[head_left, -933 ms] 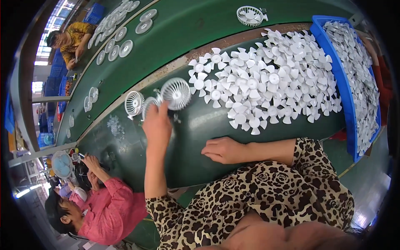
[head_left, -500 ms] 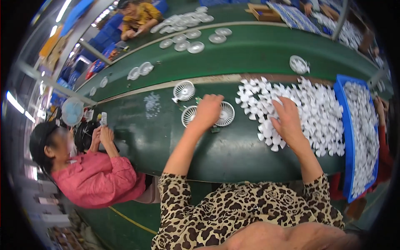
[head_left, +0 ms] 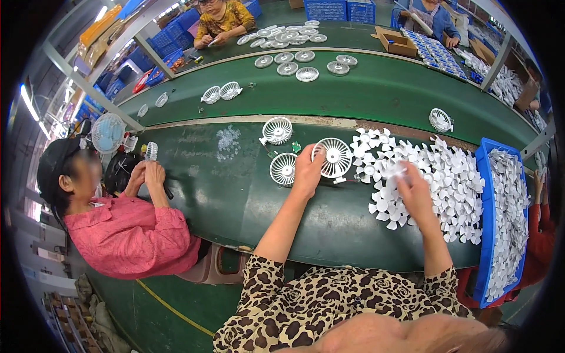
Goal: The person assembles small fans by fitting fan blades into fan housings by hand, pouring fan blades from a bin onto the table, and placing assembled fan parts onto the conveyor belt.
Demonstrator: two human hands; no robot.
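Observation:
My left hand [head_left: 307, 175] grips a round white slatted fan housing [head_left: 333, 157] by its left rim, tilted up off the green bench. A thin lead with a small white part [head_left: 340, 180] hangs just below it. My right hand [head_left: 416, 197], somewhat blurred, pinches a white fan blade [head_left: 394, 170] at the left side of a broad heap of white fan blades [head_left: 447, 188]. Two more slatted housings, an upper one [head_left: 277, 130] and a lower one [head_left: 283, 169], lie left of my left hand, near a small green circuit board [head_left: 296, 146].
A blue crate [head_left: 487, 235] full of blades stands at the right. Small clear parts [head_left: 228, 141] lie left. Beyond the bench, a green belt [head_left: 376, 88] carries round white parts. A pink-sleeved person [head_left: 129, 235] works at left; others sit across.
My left hand has taken up a housing from the bench and raised it, tilted. My right hand has closed on a blade from the heap. The whole view has shifted slightly.

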